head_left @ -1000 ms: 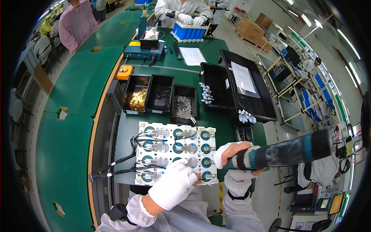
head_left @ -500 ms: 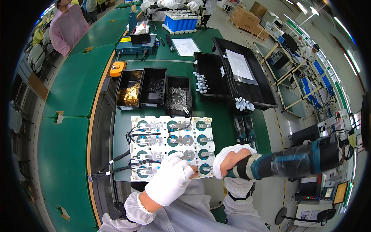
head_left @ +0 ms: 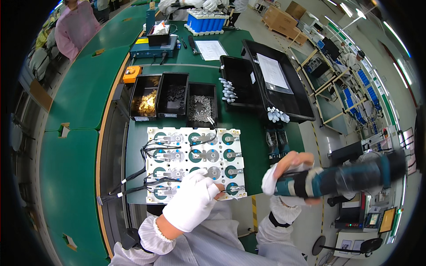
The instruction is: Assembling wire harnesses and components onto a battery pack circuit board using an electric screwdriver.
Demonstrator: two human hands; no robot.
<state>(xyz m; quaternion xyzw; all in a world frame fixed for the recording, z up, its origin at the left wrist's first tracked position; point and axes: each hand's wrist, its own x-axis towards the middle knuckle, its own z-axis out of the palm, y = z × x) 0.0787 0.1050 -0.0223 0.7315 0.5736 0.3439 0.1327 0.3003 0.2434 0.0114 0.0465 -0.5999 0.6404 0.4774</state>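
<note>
Left hand [head_left: 188, 201]: gloved in white with bare fingertips, positioned over the lower part of the white plate [head_left: 186, 163]. Its fingers are drawn close together beside a thin black wire [head_left: 227, 191]; I cannot tell whether they pinch it. Right hand [head_left: 284, 168]: also gloved with bare fingers, to the right of the plate and apart from it. With it I grip a teal and black power tool [head_left: 350, 174], whose body extends to the right and blurs toward its far end.

From left to right, my work area is arranged as follows. Green panels [head_left: 71, 168] line the far left. A flat connector [head_left: 99, 201] terminates black cables [head_left: 137, 189] that run onto the plate. Next are an orange box [head_left: 132, 74] and a bin of gold-coloured parts [head_left: 147, 103], with a blue unit [head_left: 153, 52] behind. Beside that bin is one of small black parts [head_left: 176, 94]. The plate lies flat on the green bench [head_left: 255, 133] before me and has round openings with metal tabs. Behind it, a third bin holds silver-coloured parts [head_left: 199, 107]. A printed sheet [head_left: 210, 50] lies farther back. Two black trays [head_left: 237, 71] follow; pale-tipped leads [head_left: 277, 116] hang at the right one's front edge.
</note>
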